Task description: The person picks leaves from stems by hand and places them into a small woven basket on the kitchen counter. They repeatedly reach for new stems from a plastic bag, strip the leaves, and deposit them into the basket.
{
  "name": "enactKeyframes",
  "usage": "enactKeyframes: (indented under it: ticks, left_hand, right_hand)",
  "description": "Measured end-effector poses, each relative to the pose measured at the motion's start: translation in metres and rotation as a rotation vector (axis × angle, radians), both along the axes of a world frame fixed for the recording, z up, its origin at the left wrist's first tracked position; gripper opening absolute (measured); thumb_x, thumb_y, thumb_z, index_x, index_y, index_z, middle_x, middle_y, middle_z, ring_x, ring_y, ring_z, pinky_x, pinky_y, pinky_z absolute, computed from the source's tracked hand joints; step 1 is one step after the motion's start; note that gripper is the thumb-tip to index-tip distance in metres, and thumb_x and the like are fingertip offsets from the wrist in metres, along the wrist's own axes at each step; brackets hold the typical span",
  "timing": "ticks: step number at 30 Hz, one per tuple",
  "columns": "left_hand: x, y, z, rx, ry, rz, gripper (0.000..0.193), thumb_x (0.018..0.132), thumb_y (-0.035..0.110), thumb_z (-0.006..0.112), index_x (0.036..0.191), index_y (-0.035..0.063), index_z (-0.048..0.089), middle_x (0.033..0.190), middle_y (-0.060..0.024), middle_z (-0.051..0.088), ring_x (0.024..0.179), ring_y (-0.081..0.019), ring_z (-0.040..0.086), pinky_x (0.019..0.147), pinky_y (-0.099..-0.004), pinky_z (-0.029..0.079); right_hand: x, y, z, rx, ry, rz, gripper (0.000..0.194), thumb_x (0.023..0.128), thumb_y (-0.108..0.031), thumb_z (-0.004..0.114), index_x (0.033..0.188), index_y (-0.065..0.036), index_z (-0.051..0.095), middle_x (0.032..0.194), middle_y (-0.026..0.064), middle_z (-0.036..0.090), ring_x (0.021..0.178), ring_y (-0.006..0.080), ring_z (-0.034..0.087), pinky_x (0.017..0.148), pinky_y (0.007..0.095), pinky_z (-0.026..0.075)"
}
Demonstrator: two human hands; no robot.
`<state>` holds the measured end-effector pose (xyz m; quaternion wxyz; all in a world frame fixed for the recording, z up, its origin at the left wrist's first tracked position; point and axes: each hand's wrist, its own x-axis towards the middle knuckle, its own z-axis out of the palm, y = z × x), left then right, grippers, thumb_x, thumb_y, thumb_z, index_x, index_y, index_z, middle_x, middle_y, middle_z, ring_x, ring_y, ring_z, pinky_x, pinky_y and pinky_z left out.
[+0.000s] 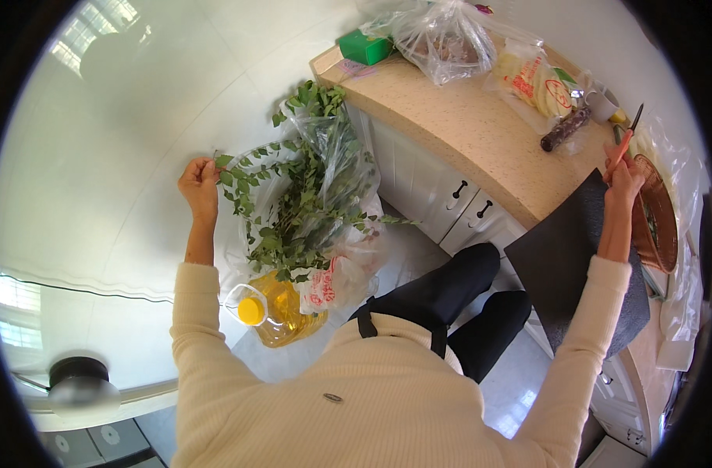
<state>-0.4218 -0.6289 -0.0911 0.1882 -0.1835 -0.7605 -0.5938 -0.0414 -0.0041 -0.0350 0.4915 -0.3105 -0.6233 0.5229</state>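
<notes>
My left hand (201, 181) pinches the end of a thin leafy stem (239, 175) near the pale wall. The stem leads to a large bunch of green leafy branches (297, 205), partly in a clear plastic bag (338, 152), beside the cabinet. Over the counter at the right, my right hand (625, 175) grips an orange-handled tool (622, 146) with a dark pointed blade. Its exact kind is unclear. Below that hand, a black sheet (560, 251) hangs over the counter edge. Close to the hand stands a brown woven basket (672, 234).
A yellow-capped oil jug (285, 316) stands on the floor by a plastic bag with red print (326, 286). On the speckled countertop (449, 123) are a green box (364, 47), bagged food (531, 82), a dark sausage-shaped item (566, 128) and a cup (601, 102). White cabinet doors (414, 169) front it.
</notes>
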Motion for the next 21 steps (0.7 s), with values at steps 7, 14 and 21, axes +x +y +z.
enactKeyframes:
  ticks: [7,14,21]
  left_hand:
    - [0.021,-0.010,-0.019,0.009,0.042,-0.038,0.004,0.089,0.000,0.058,0.089,-0.0002,0.062,0.081,-0.0028,0.063,0.073,-0.0091,0.058,0.069,-0.0240,0.051]
    - [0.032,-0.015,-0.029,0.081,0.066,-0.067,0.004,0.090,0.000,0.059,0.090,0.0004,0.063,0.081,-0.0026,0.063,0.073,-0.0095,0.059,0.069,-0.0242,0.052]
    - [0.039,-0.013,-0.030,0.052,0.121,-0.109,0.004,0.089,-0.002,0.059,0.088,-0.0008,0.062,0.079,-0.0025,0.062,0.071,-0.0090,0.058,0.067,-0.0232,0.051]
  right_hand:
    - [-0.046,-0.189,0.044,0.081,-0.092,0.558,0.028,0.091,-0.032,0.059,0.090,-0.004,0.060,0.066,0.0014,0.056,0.054,0.0080,0.052,0.045,0.0215,0.038]
    - [-0.140,-0.366,-0.037,-0.348,-0.717,1.268,0.080,0.078,-0.080,0.046,0.084,-0.001,0.057,0.069,0.0033,0.055,0.055,0.0122,0.055,0.046,0.0247,0.043]
    - [-0.206,-0.418,-0.096,-0.418,-0.718,1.367,0.082,0.073,-0.086,0.041,0.062,-0.006,0.045,0.047,0.0040,0.043,0.037,0.0159,0.048,0.035,0.0281,0.042]
